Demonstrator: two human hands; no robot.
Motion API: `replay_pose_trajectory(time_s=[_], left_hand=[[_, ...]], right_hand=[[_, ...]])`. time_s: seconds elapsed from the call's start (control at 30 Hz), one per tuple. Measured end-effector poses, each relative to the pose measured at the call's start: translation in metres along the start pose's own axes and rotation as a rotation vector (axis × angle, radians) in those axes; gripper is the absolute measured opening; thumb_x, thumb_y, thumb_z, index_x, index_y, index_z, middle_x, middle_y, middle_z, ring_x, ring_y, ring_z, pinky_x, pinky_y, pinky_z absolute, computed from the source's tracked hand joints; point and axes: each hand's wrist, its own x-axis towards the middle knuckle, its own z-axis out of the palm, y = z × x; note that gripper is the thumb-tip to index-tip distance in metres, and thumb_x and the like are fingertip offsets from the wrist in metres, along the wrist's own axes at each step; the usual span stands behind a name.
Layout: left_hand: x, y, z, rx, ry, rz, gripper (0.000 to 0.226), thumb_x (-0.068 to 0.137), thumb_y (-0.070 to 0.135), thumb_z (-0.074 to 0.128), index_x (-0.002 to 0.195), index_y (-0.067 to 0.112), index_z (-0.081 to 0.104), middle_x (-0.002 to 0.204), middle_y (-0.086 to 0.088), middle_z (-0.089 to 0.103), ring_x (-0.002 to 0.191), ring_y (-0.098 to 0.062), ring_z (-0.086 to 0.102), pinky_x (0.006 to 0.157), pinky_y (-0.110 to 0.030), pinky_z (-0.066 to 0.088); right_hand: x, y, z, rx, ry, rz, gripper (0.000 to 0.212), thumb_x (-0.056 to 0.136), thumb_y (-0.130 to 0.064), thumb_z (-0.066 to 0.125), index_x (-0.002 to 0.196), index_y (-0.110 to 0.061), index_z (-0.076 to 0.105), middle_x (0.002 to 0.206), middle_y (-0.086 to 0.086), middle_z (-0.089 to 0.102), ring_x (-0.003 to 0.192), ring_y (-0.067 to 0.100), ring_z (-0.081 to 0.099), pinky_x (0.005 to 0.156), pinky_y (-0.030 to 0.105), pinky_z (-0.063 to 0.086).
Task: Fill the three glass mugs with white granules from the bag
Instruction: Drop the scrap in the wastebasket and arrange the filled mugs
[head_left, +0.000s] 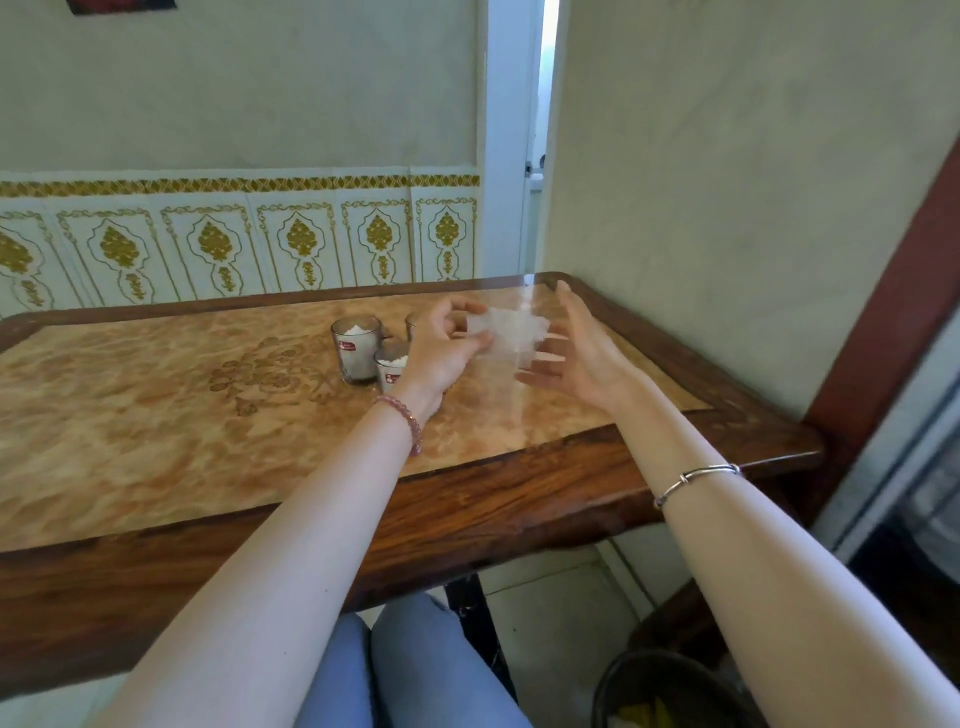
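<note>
Two glass mugs with red labels stand on the table, both holding white granules: a taller one and a nearer one. Behind my left hand only the rim of a third mug shows. My left hand pinches the left edge of a clear plastic bag held above the table, with white granules bunched in its upper part. Beside the bag on the right, my right hand has straight fingers that touch it.
The table has a marbled inlay and a dark wooden rim, and its right end stands against a wall. A dark bin sits on the floor at the lower right. My knees in blue jeans show under the front edge.
</note>
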Motion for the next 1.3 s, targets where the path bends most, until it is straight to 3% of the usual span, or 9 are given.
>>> replay_pose_trajectory(time_s=[0.17, 0.3, 0.43, 0.53, 0.63, 0.8, 0.93, 1.17, 1.3], left_hand=[[-0.012, -0.007, 0.037, 0.038, -0.046, 0.029, 0.028, 0.083, 0.002, 0.069, 0.097, 0.024, 0.058, 0.107, -0.014, 0.066, 0.098, -0.029, 0.065, 0.08, -0.036, 0.057], [-0.025, -0.014, 0.07, -0.014, -0.138, 0.002, 0.033, 0.087, 0.001, 0.064, 0.102, 0.027, 0.051, 0.116, -0.019, 0.062, 0.092, -0.019, 0.063, 0.062, -0.017, 0.053], [-0.041, -0.03, 0.103, 0.006, -0.28, -0.037, 0.051, 0.088, 0.012, 0.066, 0.128, 0.031, 0.04, 0.131, -0.005, 0.052, 0.117, -0.019, 0.055, 0.096, -0.038, 0.051], [-0.056, -0.037, 0.127, 0.088, -0.315, -0.009, 0.043, 0.09, 0.015, 0.064, 0.129, 0.018, 0.046, 0.13, -0.003, 0.052, 0.12, -0.017, 0.051, 0.103, -0.037, 0.044], [-0.07, -0.035, 0.153, 0.139, -0.349, 0.053, 0.039, 0.093, 0.008, 0.057, 0.13, 0.014, 0.047, 0.129, -0.003, 0.051, 0.114, -0.013, 0.052, 0.1, -0.031, 0.046], [-0.099, -0.045, 0.191, 0.129, -0.411, 0.031, 0.035, 0.093, 0.006, 0.055, 0.126, 0.013, 0.048, 0.11, -0.002, 0.057, 0.08, -0.005, 0.053, 0.075, -0.017, 0.046], [-0.122, -0.062, 0.211, 0.129, -0.476, -0.049, 0.033, 0.093, 0.007, 0.054, 0.124, 0.014, 0.049, 0.111, -0.006, 0.061, 0.096, -0.011, 0.057, 0.084, -0.025, 0.045], [-0.15, -0.097, 0.225, 0.166, -0.527, -0.166, 0.03, 0.094, 0.012, 0.054, 0.123, 0.016, 0.048, 0.112, -0.008, 0.063, 0.096, -0.017, 0.06, 0.069, -0.021, 0.045], [-0.154, -0.106, 0.224, 0.193, -0.531, -0.209, 0.032, 0.094, 0.01, 0.053, 0.126, 0.013, 0.048, 0.109, -0.009, 0.063, 0.091, -0.016, 0.059, 0.068, -0.021, 0.045]], right_hand=[[-0.024, 0.007, -0.036, -0.114, 0.102, -0.13, 0.025, 0.082, -0.012, 0.074, 0.102, 0.0, 0.063, 0.103, 0.017, 0.067, 0.081, 0.021, 0.068, 0.072, 0.032, 0.06], [-0.042, 0.016, -0.07, -0.14, 0.244, -0.194, 0.038, 0.08, -0.006, 0.076, 0.112, 0.008, 0.062, 0.101, 0.017, 0.07, 0.083, 0.021, 0.071, 0.073, 0.028, 0.06], [-0.063, 0.024, -0.106, -0.153, 0.399, -0.223, 0.039, 0.08, -0.006, 0.076, 0.115, 0.002, 0.062, 0.104, 0.014, 0.069, 0.088, 0.021, 0.07, 0.068, 0.025, 0.059], [-0.082, 0.032, -0.133, -0.103, 0.497, -0.209, 0.036, 0.083, -0.003, 0.072, 0.117, 0.0, 0.061, 0.103, 0.013, 0.067, 0.082, 0.018, 0.068, 0.06, 0.021, 0.058], [-0.1, 0.039, -0.163, -0.097, 0.588, -0.175, 0.033, 0.086, 0.0, 0.067, 0.118, -0.003, 0.062, 0.098, 0.01, 0.066, 0.079, 0.015, 0.066, 0.059, 0.021, 0.058], [-0.134, 0.06, -0.202, -0.123, 0.698, -0.117, 0.031, 0.084, 0.006, 0.062, 0.113, -0.004, 0.064, 0.103, 0.013, 0.066, 0.091, 0.022, 0.066, 0.062, 0.025, 0.059], [-0.154, 0.093, -0.225, -0.205, 0.772, -0.04, 0.032, 0.084, 0.004, 0.062, 0.115, -0.003, 0.065, 0.103, 0.016, 0.067, 0.089, 0.025, 0.067, 0.067, 0.03, 0.06], [-0.162, 0.162, -0.25, -0.332, 0.815, 0.198, 0.018, 0.083, -0.018, 0.074, 0.097, -0.01, 0.065, 0.11, 0.016, 0.065, 0.098, 0.03, 0.067, 0.078, 0.037, 0.058], [-0.162, 0.192, -0.258, -0.357, 0.804, 0.231, 0.037, 0.086, -0.026, 0.071, 0.118, -0.009, 0.063, 0.112, 0.011, 0.063, 0.103, 0.027, 0.063, 0.089, 0.037, 0.055]])
